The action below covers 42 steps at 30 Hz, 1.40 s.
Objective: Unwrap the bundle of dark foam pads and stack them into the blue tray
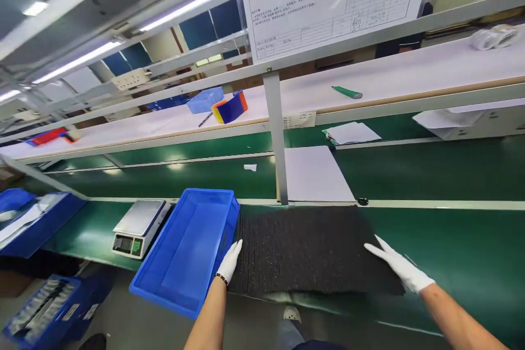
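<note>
A wide black sheet (pixel 315 249) lies on the green bench, with narrow parallel lines or strips along its left part. Its front edge reaches the edge of the bench. My left hand (pixel 230 262), in a white glove with a beaded bracelet at the wrist, rests along the sheet's left edge, fingers stretched out. At the opposite side my right hand (pixel 397 265), also gloved in white, touches the right edge with thumb and fingers apart. Neither hand is wrapped round anything visible. Close by my left hand stands a blue plastic crate (pixel 186 246) with nothing in it.
A weighing scale (pixel 139 229) sits left of the crate. Behind the sheet lies white paper or board (pixel 315 175), beside a metal post (pixel 274 136). A shelf above carries a green cutter (pixel 346 92) and a blue bin (pixel 205 100). More blue crates (pixel 45 309) stand low at left.
</note>
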{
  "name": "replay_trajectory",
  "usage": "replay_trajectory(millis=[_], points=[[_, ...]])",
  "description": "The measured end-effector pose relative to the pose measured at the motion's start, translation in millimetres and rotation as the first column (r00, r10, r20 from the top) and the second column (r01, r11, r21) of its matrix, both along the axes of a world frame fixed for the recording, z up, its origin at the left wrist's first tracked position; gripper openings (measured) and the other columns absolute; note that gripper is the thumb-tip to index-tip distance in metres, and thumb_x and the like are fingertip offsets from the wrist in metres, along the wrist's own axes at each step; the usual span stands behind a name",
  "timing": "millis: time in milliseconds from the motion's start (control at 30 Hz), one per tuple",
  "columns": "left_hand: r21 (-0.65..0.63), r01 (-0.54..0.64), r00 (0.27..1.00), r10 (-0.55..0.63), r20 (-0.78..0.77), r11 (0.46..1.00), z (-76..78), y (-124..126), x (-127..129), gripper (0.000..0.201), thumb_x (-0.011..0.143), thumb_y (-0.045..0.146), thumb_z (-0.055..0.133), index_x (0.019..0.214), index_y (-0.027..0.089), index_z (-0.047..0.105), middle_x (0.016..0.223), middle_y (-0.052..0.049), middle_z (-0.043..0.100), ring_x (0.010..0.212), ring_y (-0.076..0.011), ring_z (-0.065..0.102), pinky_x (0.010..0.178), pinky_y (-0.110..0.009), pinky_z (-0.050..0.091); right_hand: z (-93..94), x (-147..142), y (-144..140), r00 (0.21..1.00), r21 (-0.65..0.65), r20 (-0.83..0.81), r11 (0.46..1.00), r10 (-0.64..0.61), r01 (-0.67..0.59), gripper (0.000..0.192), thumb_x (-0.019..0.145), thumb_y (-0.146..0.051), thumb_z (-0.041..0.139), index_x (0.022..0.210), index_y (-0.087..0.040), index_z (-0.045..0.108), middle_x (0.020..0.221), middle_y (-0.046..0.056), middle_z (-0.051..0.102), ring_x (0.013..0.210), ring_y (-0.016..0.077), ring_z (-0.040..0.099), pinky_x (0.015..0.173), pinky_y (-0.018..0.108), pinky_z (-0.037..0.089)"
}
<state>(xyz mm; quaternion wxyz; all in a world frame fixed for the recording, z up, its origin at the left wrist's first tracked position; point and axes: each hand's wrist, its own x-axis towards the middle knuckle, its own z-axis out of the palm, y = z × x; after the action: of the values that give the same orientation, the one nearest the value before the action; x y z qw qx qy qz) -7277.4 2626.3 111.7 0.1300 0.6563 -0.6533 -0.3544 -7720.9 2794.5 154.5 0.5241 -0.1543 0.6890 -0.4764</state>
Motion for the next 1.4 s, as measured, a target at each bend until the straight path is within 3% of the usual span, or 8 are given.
replay_trajectory(millis=[167,300,400,500,633,800,1000,1400], points=[[0.087,0.031,0.999,-0.035,0.042,0.996,-9.7,-17,-9,0.06,0.094,0.045,0.03,0.143,0.013,0.043,0.149,-0.011,0.043,0.14,-0.0203,0.036,0.116,-0.034,0.03,-27.1,-4,-5,0.994,-0.067,-0.096,0.996,0.056,-0.062,0.093,0.054,-0.063,0.076,0.133,-0.022,0.05,0.137,0.013,0.054,0.124,0.033,0.052,0.103,0.043,0.048],[-0.033,-0.001,0.99,0.006,0.138,0.999,-2.7,-3,-22,0.079,0.091,0.058,0.035,0.151,0.007,0.02,0.154,-0.018,0.032,0.141,-0.027,0.035,0.115,-0.04,0.03,-32.1,-12,-2,0.983,-0.082,-0.177,0.995,0.045,-0.06,0.097,0.048,-0.064,0.08,0.13,-0.018,0.052,0.138,0.015,0.053,0.128,0.0327,0.048,0.111,0.042,0.04],[-0.186,0.08,0.942,-0.013,0.337,0.979,-0.8,15,-40,0.082,0.088,0.058,0.042,0.148,0.004,0.026,0.153,-0.023,0.031,0.141,-0.0318,0.033,0.114,-0.043,0.032,-32.4,-14,-2,0.988,-0.077,-0.123,0.992,0.093,-0.103,0.096,0.047,-0.063,0.082,0.127,-0.018,0.054,0.136,0.016,0.055,0.126,0.0328,0.051,0.112,0.042,0.039],[-0.285,0.161,0.83,0.026,0.557,0.945,-1.0,29,-56,0.08,0.087,0.055,0.048,0.147,0.004,0.031,0.151,-0.027,0.032,0.137,-0.0377,0.038,0.108,-0.047,0.037,-35.0,-15,0,0.991,-0.064,-0.043,0.99,0.123,-0.126,0.091,0.048,-0.065,0.08,0.123,-0.019,0.058,0.133,0.015,0.057,0.123,0.0334,0.053,0.11,0.044,0.041],[-0.352,0.249,0.734,0.061,0.677,0.902,0.3,34,-62,0.077,0.089,0.054,0.044,0.145,0.002,0.035,0.148,-0.028,0.038,0.131,-0.0355,0.046,0.105,-0.043,0.04,-40.3,-22,7,0.992,-0.073,-0.034,0.99,0.122,-0.125,0.08,0.058,-0.066,0.076,0.122,-0.021,0.06,0.134,0.012,0.057,0.127,0.0316,0.05,0.113,0.045,0.036],[-0.322,0.252,0.718,0.047,0.695,0.912,5.9,32,-62,0.074,0.09,0.052,0.043,0.144,0.001,0.037,0.148,-0.027,0.038,0.126,-0.0328,0.051,0.1,-0.038,0.044,-52.8,-32,10,0.99,-0.113,-0.048,0.985,0.129,-0.134,0.075,0.064,-0.065,0.073,0.123,-0.02,0.062,0.136,0.01,0.056,0.131,0.0294,0.045,0.116,0.043,0.031],[-0.28,0.172,0.756,0.056,0.652,0.945,12.8,34,-67,0.072,0.092,0.053,0.037,0.145,0.004,0.035,0.15,-0.024,0.036,0.123,-0.0331,0.053,0.097,-0.041,0.046,-70.9,-36,9,0.992,-0.156,-0.07,0.981,0.104,-0.114,0.077,0.062,-0.067,0.073,0.12,-0.017,0.063,0.13,0.012,0.06,0.127,0.0305,0.05,0.112,0.043,0.037],[-0.246,0.107,0.776,0.074,0.626,0.963,18.2,34,-67,0.071,0.092,0.054,0.034,0.147,0.008,0.034,0.152,-0.021,0.035,0.123,-0.0336,0.053,0.094,-0.043,0.048,-64.7,-25,1,0.983,-0.284,-0.072,0.941,0.172,-0.185,0.084,0.057,-0.054,0.081,0.129,-0.021,0.053,0.13,0.011,0.06,0.121,0.0285,0.055,0.111,0.043,0.039]])
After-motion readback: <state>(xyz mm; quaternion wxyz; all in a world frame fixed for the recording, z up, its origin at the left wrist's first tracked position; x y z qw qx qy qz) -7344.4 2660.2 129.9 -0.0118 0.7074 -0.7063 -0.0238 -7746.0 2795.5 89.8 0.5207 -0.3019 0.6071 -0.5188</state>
